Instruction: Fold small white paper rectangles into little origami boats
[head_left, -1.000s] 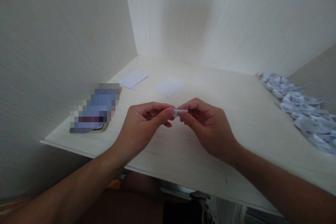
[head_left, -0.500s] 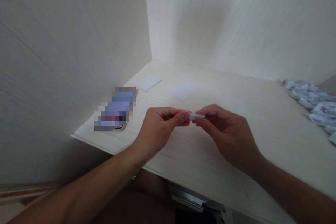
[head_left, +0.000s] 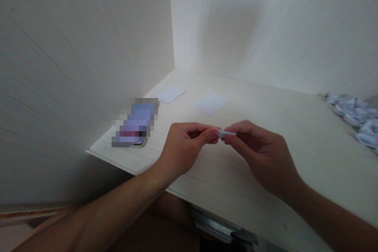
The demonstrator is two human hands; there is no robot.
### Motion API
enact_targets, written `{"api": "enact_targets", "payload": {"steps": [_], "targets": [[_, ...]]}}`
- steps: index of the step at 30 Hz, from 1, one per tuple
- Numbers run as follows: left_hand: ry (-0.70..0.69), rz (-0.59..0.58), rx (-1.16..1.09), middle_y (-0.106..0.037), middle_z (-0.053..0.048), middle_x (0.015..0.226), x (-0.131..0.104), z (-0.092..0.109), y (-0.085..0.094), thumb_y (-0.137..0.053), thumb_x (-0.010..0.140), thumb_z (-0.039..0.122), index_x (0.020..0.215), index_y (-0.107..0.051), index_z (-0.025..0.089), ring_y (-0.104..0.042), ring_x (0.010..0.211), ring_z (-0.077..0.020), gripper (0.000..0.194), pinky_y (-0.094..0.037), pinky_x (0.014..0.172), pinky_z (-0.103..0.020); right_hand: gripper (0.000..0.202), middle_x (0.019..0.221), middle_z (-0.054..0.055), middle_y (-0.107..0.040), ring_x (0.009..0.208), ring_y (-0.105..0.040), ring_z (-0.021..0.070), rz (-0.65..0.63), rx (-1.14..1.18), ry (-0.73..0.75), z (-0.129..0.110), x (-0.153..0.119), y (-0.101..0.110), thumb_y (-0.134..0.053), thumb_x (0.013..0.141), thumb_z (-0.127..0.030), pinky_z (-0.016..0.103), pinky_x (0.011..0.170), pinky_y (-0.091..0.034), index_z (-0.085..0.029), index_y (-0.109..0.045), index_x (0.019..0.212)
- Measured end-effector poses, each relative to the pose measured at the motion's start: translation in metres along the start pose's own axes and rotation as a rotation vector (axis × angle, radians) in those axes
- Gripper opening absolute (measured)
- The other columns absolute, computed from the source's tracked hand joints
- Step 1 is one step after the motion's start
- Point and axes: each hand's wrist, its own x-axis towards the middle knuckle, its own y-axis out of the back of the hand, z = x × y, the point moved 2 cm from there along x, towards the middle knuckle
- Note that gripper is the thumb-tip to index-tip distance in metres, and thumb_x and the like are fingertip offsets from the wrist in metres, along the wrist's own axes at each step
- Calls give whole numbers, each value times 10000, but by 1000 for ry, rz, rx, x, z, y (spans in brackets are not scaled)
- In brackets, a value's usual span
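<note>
just below the frame's centre, my left hand (head_left: 186, 146) and right hand (head_left: 263, 149) both pinched a small white paper piece (head_left: 227, 133); a white sheet (head_left: 210, 104) lay higher up.

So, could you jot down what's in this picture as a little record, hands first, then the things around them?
Left hand: thumb and fingers pinching one end of a small white piece
Right hand: thumb and fingers at the piece's other end
Piece: thin, paper-like, held above the table; its exact shape is partly hidden by fingers
Beyond the hands: two flat white sheets, lying apart
Far left on table: a flat oblong thing, mostly pixelated
Far right: a heap of white pieces, cut off by the picture's edge
</note>
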Motion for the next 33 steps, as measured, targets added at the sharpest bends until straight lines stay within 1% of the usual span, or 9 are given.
{"api": "enact_targets", "payload": {"steps": [5, 11, 18, 23, 28, 33], "targets": [[-39, 2, 3, -804, -52, 747, 0, -1, 0, -833, 785, 265, 816, -817, 165, -758, 703, -180, 105, -619, 698, -284, 151, 861, 54, -765, 800, -714, 208, -14, 58, -31, 4, 0, 0, -757, 885, -383, 351, 737, -574, -234, -769, 910], [-107, 5, 58, -789, -38, 723, -2, -2, -1, -813, 804, 251, 812, -809, 170, -738, 690, -158, 82, -598, 685, -255, 157, 861, 51, -765, 795, -705, 197, -28, 62, -24, 6, 1, -1, -768, 875, -379, 322, 706, -551, -227, -766, 911], [-152, -28, 138, -784, -46, 752, -5, 3, -4, -796, 828, 236, 841, -812, 160, -725, 725, -159, 79, -583, 710, -256, 112, 828, 27, -730, 747, -666, 172, -24, -65, 79, 4, 2, 0, -743, 903, -355, 313, 672, -513, -248, -754, 869], [-158, -48, 149, -793, -62, 781, -5, 2, -4, -800, 828, 288, 845, -805, 165, -726, 740, -182, 124, -581, 718, -289, 114, 820, 24, -708, 736, -654, 180, -20, -118, 152, 2, 1, 2, -742, 906, -382, 326, 659, -526, -279, -754, 860], [-180, -39, 204, -810, -64, 854, -5, 0, -4, -790, 832, 277, 831, -795, 181, -733, 776, -187, 97, -573, 731, -295, 164, 838, 40, -700, 731, -655, 202, -33, -146, 168, 2, 3, 3, -731, 905, -451, 347, 621, -544, -295, -768, 868], [-204, -55, 291, -806, -66, 866, -6, -2, -3, -755, 868, 319, 855, -782, 178, -732, 798, -196, 143, -565, 753, -311, 183, 838, 41, -707, 735, -660, 204, -51, -188, 180, 2, 4, 3, -712, 918, -452, 355, 628, -543, -286, -760, 860]]}}
